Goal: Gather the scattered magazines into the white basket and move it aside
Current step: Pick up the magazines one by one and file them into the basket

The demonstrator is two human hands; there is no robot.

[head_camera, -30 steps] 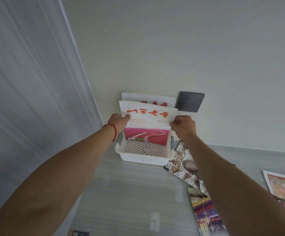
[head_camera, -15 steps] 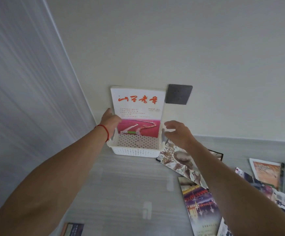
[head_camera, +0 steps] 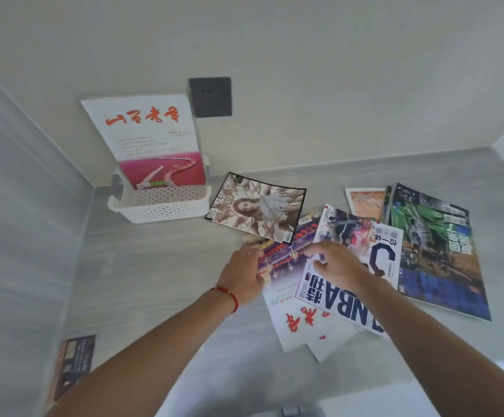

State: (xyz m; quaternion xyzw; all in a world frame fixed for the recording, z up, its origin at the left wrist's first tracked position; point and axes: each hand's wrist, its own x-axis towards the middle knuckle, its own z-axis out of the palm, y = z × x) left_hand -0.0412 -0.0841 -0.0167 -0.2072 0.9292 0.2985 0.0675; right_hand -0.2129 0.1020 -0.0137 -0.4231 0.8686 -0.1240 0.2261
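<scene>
At the counter's near left edge, a dark card lies flat against the side wall. Both forearms reach out over the counter's middle to the pile of magazines. The left hand, with a red string at its wrist, grips the left edge of the red-lantern magazine, fingers curled over that edge. The right hand hovers over the NBA magazine, fingers bent and loose; whether it touches the cover or pinches anything I cannot tell. The NBA magazine overlaps the red-lantern one, and a further white sheet pokes out beneath them on the near side. To the right lies a dark green magazine, with an orange one just behind its left side. Farther in, a sepia magazine lies flat, just beside the basket. The basket sits in the far left corner of the counter. A white-and-pink magazine stands upright in it, leaning on the back wall beside a grey socket.
</scene>
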